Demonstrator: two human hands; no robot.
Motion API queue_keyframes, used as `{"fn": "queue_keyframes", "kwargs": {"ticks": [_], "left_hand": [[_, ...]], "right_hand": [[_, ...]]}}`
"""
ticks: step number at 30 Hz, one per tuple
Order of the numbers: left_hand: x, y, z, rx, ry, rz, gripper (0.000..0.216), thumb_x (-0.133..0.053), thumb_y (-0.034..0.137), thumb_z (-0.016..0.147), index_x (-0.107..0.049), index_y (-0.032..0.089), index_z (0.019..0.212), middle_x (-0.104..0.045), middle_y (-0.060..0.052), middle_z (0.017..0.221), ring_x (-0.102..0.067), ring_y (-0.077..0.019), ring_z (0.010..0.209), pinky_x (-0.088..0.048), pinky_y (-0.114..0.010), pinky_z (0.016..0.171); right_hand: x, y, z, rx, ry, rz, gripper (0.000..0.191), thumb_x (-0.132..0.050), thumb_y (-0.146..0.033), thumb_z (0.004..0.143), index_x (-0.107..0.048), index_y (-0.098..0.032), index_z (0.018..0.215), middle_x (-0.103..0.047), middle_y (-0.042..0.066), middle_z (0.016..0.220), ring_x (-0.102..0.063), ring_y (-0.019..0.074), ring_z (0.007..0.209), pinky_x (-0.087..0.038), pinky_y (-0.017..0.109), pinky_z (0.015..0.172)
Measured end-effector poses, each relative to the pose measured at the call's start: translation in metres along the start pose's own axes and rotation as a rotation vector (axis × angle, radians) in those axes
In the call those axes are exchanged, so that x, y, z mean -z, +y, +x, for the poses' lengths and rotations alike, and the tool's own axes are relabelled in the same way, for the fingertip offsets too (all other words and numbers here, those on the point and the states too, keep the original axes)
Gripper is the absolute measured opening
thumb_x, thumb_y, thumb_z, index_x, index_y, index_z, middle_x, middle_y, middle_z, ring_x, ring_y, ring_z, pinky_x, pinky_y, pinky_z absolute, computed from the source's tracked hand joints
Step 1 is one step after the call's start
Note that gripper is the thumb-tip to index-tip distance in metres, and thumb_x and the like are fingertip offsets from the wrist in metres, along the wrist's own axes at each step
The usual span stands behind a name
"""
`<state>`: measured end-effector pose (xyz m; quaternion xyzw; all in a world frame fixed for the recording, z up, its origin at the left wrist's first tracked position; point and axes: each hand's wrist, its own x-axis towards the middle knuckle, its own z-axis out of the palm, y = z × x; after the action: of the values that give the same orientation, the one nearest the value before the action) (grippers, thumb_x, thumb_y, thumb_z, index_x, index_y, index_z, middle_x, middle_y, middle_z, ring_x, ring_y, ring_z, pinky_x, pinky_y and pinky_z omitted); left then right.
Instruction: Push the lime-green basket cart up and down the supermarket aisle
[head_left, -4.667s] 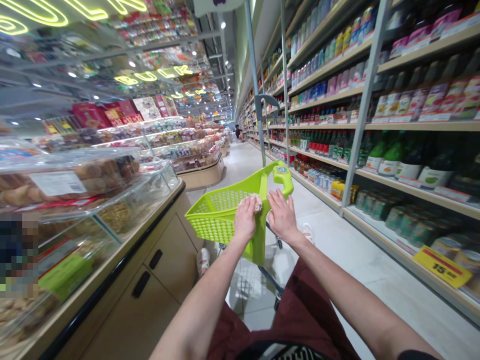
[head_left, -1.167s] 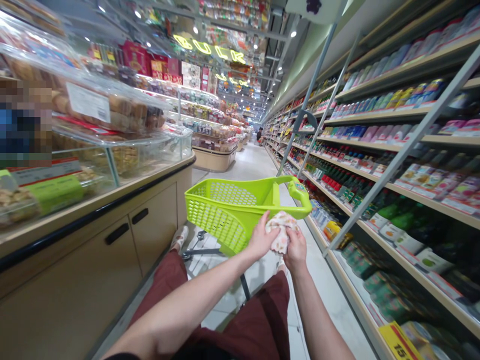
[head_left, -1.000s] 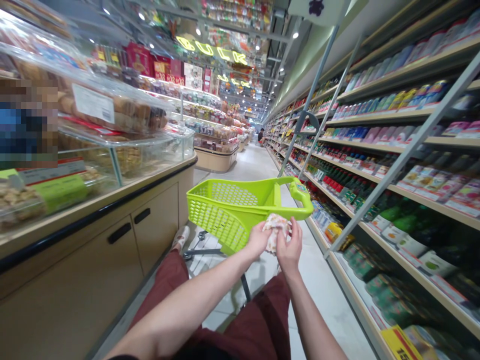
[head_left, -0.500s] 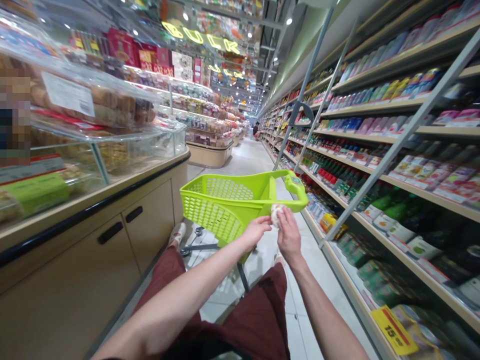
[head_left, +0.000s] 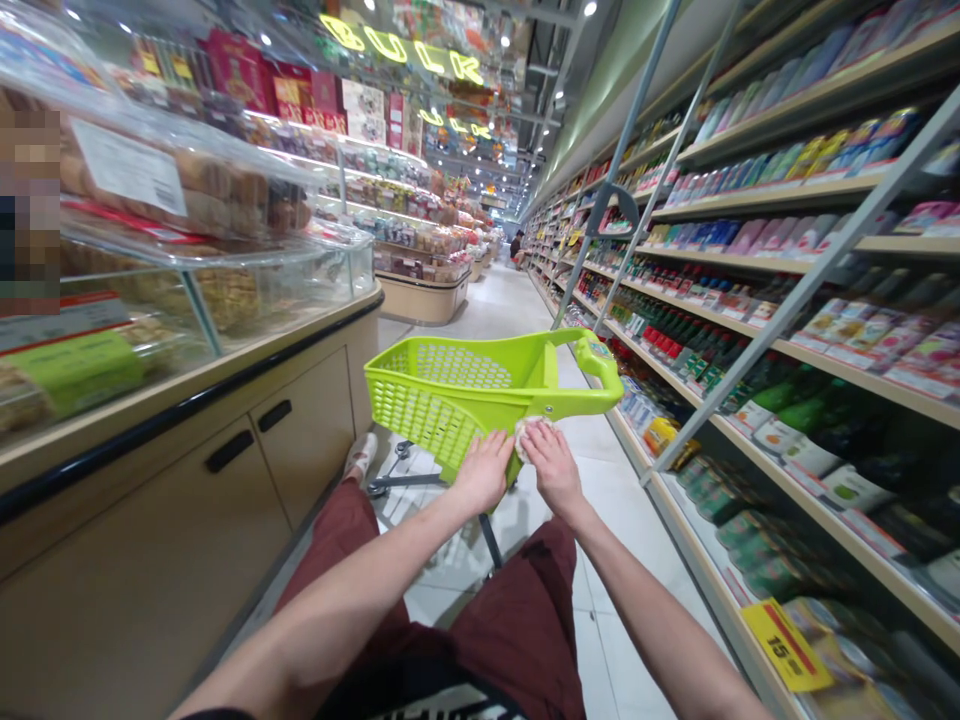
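A lime-green shopping cart (head_left: pixel 420 408) with a perforated plastic basket stands before my legs, its handle (head_left: pixel 606 370) to the right. My right hand (head_left: pixel 555 470) presses a crumpled whitish cloth (head_left: pixel 520 446) to the cart's near side, just below the handle arm. Much of the cloth lies under the fingers. Against the basket's near wall, a little left of the cloth, rests my left hand (head_left: pixel 484 472), fingers stretched out and holding nothing.
At left runs a wooden counter (head_left: pixel 300 440) with glass bins and clear packs of baked goods (head_left: pixel 210 195). Shelves of drinks (head_left: pixel 750 325) line the right side, with a leaning metal ladder rail (head_left: pixel 600 230). Further down the aisle a person (head_left: pixel 516 248) is low by the shelves.
My right hand has brought the cloth from near the handle down and left onto the cart's side. My left hand has moved down and left, flattening against the basket.
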<state>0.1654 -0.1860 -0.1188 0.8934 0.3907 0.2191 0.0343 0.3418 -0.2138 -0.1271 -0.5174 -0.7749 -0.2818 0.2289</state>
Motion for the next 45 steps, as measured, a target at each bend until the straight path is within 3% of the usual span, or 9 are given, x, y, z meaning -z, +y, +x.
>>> {"fn": "queue_keyframes", "kwargs": {"ticks": [6,9,14,17,25,34,37,42,45], "left_hand": [[-0.004,-0.002,0.003,0.040,0.090,0.107,0.068,-0.038,0.014,0.071,-0.019,0.010,0.137,-0.016,-0.011,0.145,-0.010,-0.0226,0.134,-0.010,-0.048,0.109],[-0.004,0.002,0.006,0.028,0.086,0.117,0.068,-0.037,0.014,0.072,-0.019,0.010,0.137,-0.016,-0.010,0.145,-0.010,-0.0221,0.134,-0.008,-0.048,0.109],[-0.007,0.000,0.003,0.031,0.053,0.120,0.068,-0.039,0.015,0.070,-0.022,0.010,0.136,-0.019,-0.011,0.145,-0.013,-0.0228,0.134,-0.009,-0.048,0.109],[-0.010,-0.005,0.000,0.054,0.031,0.122,0.066,-0.040,0.016,0.071,-0.025,0.012,0.135,-0.021,-0.011,0.144,-0.016,-0.0236,0.133,-0.009,-0.049,0.108],[-0.011,-0.004,0.002,0.076,0.010,0.126,0.064,-0.039,0.017,0.072,-0.027,0.010,0.134,-0.021,-0.011,0.144,-0.016,-0.0240,0.133,-0.010,-0.049,0.108],[-0.008,-0.008,-0.002,0.109,-0.031,0.144,0.065,-0.039,0.018,0.071,-0.026,0.010,0.135,-0.020,-0.010,0.145,-0.015,-0.0226,0.134,-0.011,-0.047,0.109],[-0.006,-0.013,-0.002,0.154,-0.045,0.146,0.067,-0.039,0.018,0.070,-0.024,0.009,0.135,-0.020,-0.011,0.145,-0.015,-0.0230,0.133,-0.012,-0.047,0.108],[-0.007,-0.014,-0.001,0.210,-0.071,0.138,0.070,-0.041,0.021,0.069,-0.023,0.006,0.135,-0.018,-0.012,0.145,-0.015,-0.0242,0.134,-0.012,-0.049,0.108],[-0.008,-0.011,-0.002,0.193,-0.086,0.125,0.071,-0.040,0.021,0.068,-0.023,0.006,0.136,-0.017,-0.012,0.145,-0.014,-0.0239,0.134,-0.012,-0.050,0.108]], "right_hand": [[0.028,0.017,0.028,-0.173,0.226,-0.152,0.042,-0.031,-0.009,0.085,-0.052,-0.019,0.120,-0.041,0.007,0.133,-0.015,0.0176,0.133,-0.019,0.044,0.107],[0.023,0.016,0.031,-0.136,0.137,-0.160,0.042,-0.031,-0.010,0.086,-0.049,-0.018,0.122,-0.039,0.005,0.135,-0.014,0.0176,0.134,-0.018,0.044,0.107],[-0.012,-0.007,0.001,-0.057,-0.058,-0.083,0.043,-0.034,-0.010,0.085,-0.048,-0.020,0.124,-0.041,0.007,0.133,-0.021,0.0189,0.132,-0.023,0.045,0.105],[-0.018,-0.014,-0.009,-0.045,-0.103,-0.059,0.042,-0.034,-0.010,0.085,-0.049,-0.020,0.123,-0.041,0.007,0.133,-0.023,0.0195,0.131,-0.026,0.044,0.103],[0.014,0.012,0.028,-0.145,0.176,-0.145,0.042,-0.031,-0.009,0.085,-0.048,-0.018,0.123,-0.039,0.007,0.134,-0.017,0.0177,0.133,-0.017,0.044,0.107],[-0.042,-0.011,-0.021,0.056,0.014,-0.096,0.040,-0.037,-0.008,0.083,-0.051,-0.016,0.120,-0.046,0.008,0.129,-0.028,0.0195,0.129,-0.025,0.044,0.103],[-0.030,-0.012,-0.013,0.039,0.083,-0.083,0.040,-0.034,-0.008,0.084,-0.052,-0.017,0.119,-0.048,0.008,0.127,-0.028,0.0186,0.129,-0.025,0.042,0.103],[0.020,0.004,0.035,-0.106,0.350,-0.112,0.040,-0.031,-0.009,0.085,-0.052,-0.017,0.119,-0.044,0.009,0.130,-0.024,0.0176,0.131,-0.021,0.043,0.106],[0.024,0.008,0.048,-0.118,0.361,-0.139,0.040,-0.033,-0.008,0.085,-0.052,-0.017,0.118,-0.044,0.008,0.131,-0.022,0.0175,0.131,-0.019,0.043,0.106]]}}
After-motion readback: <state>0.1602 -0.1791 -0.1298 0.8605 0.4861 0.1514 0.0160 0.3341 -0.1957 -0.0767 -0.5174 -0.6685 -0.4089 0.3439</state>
